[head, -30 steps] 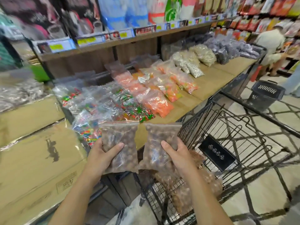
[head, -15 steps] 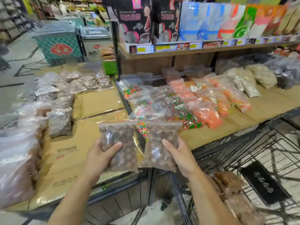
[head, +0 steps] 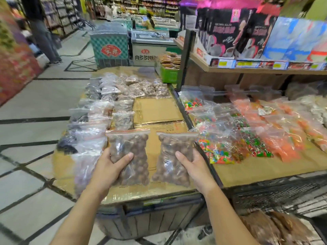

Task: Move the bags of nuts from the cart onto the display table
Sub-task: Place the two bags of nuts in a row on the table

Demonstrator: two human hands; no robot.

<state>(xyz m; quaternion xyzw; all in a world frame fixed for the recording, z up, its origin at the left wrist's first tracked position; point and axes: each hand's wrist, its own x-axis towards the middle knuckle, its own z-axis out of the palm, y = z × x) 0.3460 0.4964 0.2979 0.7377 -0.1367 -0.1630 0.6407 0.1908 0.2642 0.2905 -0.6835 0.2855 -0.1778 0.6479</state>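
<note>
My left hand [head: 108,167] grips a clear zip bag of round brown nuts [head: 136,156], held upright. My right hand [head: 196,167] grips a second, matching bag of nuts [head: 175,156] beside it. Both bags hang over the near end of the cardboard-topped display table [head: 155,112]. Rows of bagged nuts [head: 123,119] lie along the table's left side and far end. The black wire cart [head: 276,197] stands at the lower right, with more brown bags of nuts [head: 270,227] blurred inside it.
A second table on the right holds bags of coloured candy [head: 230,138] and orange snacks [head: 276,131]. A wooden shelf of boxed goods [head: 247,68] rises behind it. A green crate [head: 169,75], freezer chests [head: 113,46] and a standing person [head: 42,32] are further off along the tiled aisle.
The view has swung left from the cart to the cardboard-topped table. Both hands have carried their bags leftward and now hold them over that table, a little further apart.
</note>
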